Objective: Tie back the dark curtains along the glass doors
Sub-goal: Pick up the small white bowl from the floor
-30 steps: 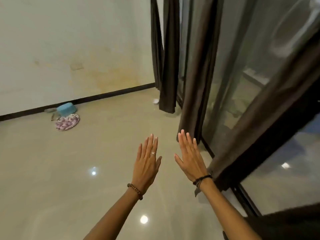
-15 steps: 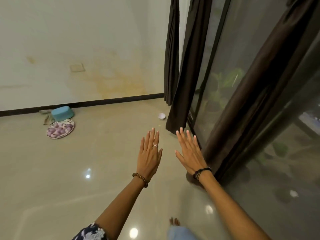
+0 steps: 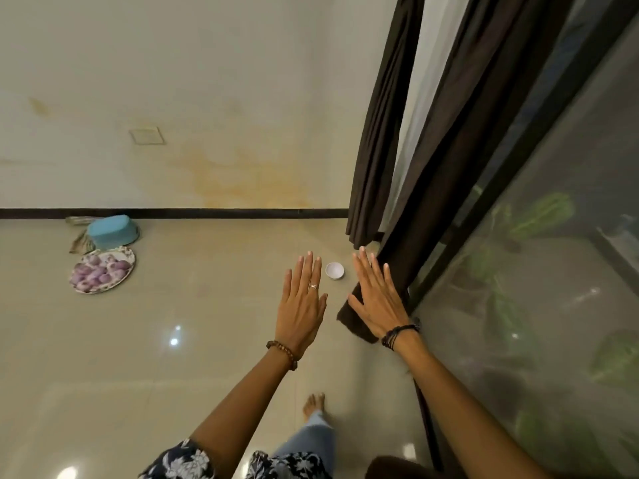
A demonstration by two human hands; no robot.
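Two dark brown curtains hang along the glass doors (image 3: 553, 271) on the right. The nearer curtain (image 3: 460, 133) reaches the floor just behind my right hand. The farther curtain (image 3: 380, 115) hangs by the corner of the wall. My left hand (image 3: 302, 305) is stretched out flat, fingers straight, holding nothing. My right hand (image 3: 378, 299) is also flat with straight fingers, in front of the nearer curtain's bottom hem; I cannot tell if it touches the cloth.
A small white bowl (image 3: 334, 270) sits on the tiled floor between my fingertips. By the far wall lie an upturned blue tub (image 3: 112, 231) and a plate of purple onions (image 3: 102, 269). My bare foot (image 3: 313, 404) is below.
The view has moved forward along the doors toward the far corner. Both hands stay flat and empty, and the nearer curtain's hem now lies right behind my right hand.
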